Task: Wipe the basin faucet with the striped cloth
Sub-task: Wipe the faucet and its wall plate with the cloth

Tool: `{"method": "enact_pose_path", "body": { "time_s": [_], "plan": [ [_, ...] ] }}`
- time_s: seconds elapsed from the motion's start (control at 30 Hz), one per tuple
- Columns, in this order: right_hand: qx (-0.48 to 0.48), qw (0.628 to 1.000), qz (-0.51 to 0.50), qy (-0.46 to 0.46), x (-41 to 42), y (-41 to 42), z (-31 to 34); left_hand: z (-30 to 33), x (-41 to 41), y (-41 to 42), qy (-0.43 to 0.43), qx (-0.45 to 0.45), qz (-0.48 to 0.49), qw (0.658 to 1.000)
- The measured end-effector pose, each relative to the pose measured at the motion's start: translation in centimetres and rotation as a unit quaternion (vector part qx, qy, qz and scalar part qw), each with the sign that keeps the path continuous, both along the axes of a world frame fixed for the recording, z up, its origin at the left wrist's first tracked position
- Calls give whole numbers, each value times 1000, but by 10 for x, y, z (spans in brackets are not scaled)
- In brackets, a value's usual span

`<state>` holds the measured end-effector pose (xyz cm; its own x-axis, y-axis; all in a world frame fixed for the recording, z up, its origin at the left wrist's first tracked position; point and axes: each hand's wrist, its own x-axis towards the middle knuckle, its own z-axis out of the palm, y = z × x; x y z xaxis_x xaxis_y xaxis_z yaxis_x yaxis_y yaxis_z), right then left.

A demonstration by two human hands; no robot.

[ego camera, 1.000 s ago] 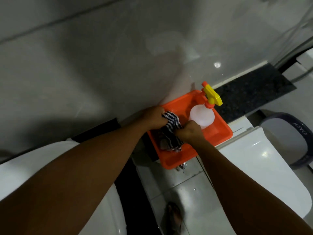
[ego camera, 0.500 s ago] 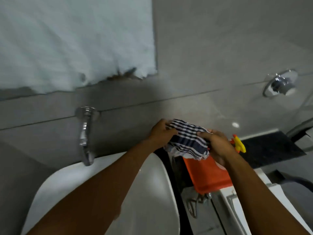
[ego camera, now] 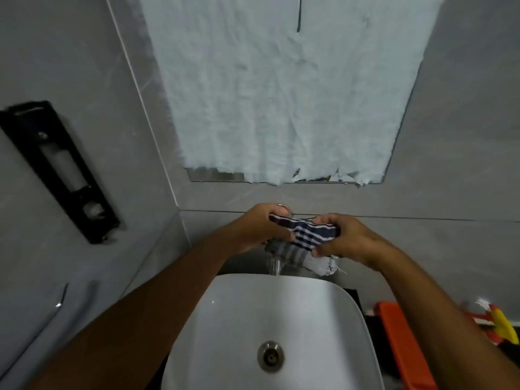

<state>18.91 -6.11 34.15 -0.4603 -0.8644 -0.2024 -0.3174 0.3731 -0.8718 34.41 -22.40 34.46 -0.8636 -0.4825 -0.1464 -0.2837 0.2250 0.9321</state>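
Note:
The striped cloth [ego camera: 305,240], dark blue with white lines, is stretched between my two hands over the chrome wall faucet [ego camera: 274,265]. My left hand [ego camera: 260,228] grips its left end and my right hand [ego camera: 344,240] grips its right end. Most of the faucet is hidden under the cloth and hands; only its spout tip pokes out below, and a bit of its round wall plate shows above my left hand. The white basin [ego camera: 247,327] with its metal drain [ego camera: 270,356] lies directly under the spout.
A mirror covered with white paper [ego camera: 287,94] hangs on the grey tiled wall above. A black wall-mounted dispenser [ego camera: 60,170] is at the left. An orange tray [ego camera: 405,347] and a yellow spray trigger [ego camera: 503,326] sit right of the basin.
Both hands lifted the cloth out of the orange tray and carried it left to the faucet over the basin. My view swung from the tray to the basin and mirror.

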Motion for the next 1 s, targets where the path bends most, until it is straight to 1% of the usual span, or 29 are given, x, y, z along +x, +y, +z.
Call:
{"method": "enact_pose_path", "body": {
  "time_s": [0.07,0.13,0.17,0.23,0.27,0.3,0.33,0.37,0.4,0.43,0.47,0.5,0.53,0.57,0.6,0.63,0.67,0.7,0.73,0.77,0.8,0.83,0.87,0.9,0.93,0.97,1.0],
  "plan": [
    [27,994,35,99,8,-15,4,-1,14,-7,-28,-99,-21,994],
    [20,985,45,166,15,-27,2,-9,23,-13,-29,-205,-6,978],
    [0,982,40,186,17,-32,-1,-12,25,-16,-15,-233,8,972],
    [-50,977,26,205,15,-43,-6,-16,26,-25,8,-240,33,970],
    [-63,979,20,195,12,-49,-7,-15,25,-31,9,-231,50,972],
    [-64,985,15,157,9,-54,-7,-14,23,-38,13,-206,63,977],
    [-60,994,9,90,5,-58,-8,-12,21,-45,13,-146,78,986],
    [-63,998,-3,9,3,-62,-8,-10,19,-52,18,-52,98,994],
    [-71,995,-23,-70,0,-67,-10,-10,17,-58,17,43,119,992],
    [-85,987,-46,-129,-2,-73,-12,-13,13,-64,12,108,134,985],
    [-95,980,-71,-161,-4,-79,-14,-17,9,-68,-1,130,149,980],
    [-95,976,-96,-172,-6,-85,-18,-22,4,-70,-16,123,173,977],
    [-85,975,-121,-166,-7,-91,-23,-26,-1,-70,-39,83,200,975],
    [-71,975,-148,-153,-8,-96,-29,-31,-6,-70,-73,6,220,973],
    [-62,972,-172,-145,-9,-100,-36,-35,-9,-67,-121,-97,235,960],
    [-63,969,-187,-145,-10,-105,-42,-37,-13,-62,-163,-198,249,934],
    [-72,967,-194,-149,-11,-108,-47,-37,-16,-55,-174,-262,258,914],
    [-87,965,-194,-151,-10,-109,-49,-37,-19,-49,-153,-277,254,914],
    [-106,965,-194,-140,-10,-109,-51,-37,-24,-44,-134,-257,241,926],
    [-132,966,-197,-107,-9,-107,-53,-38,-30,-40,-126,-219,223,942],
    [-164,964,-206,-43,-9,-100,-56,-40,-36,-36,-125,-182,207,953],
    [-201,954,-217,57,-11,-91,-61,-43,-44,-34,-117,-153,198,961],
    [-237,926,-228,185,-16,-79,-67,-45,-50,-33,-99,-115,200,968],
    [-259,883,-231,316,-23,-68,-74,-47,-54,-34,-68,-58,217,972],
    [-261,837,-225,425,-35,-59,-81,-50,-56,-37,-36,20,239,970],
    [-248,801,-207,503,-48,-53,-88,-54,-56,-41,-16,115,248,962],
    [-228,777,-180,558,-63,-51,-97,-59,-53,-45,-17,219,235,947]
  ]
}}
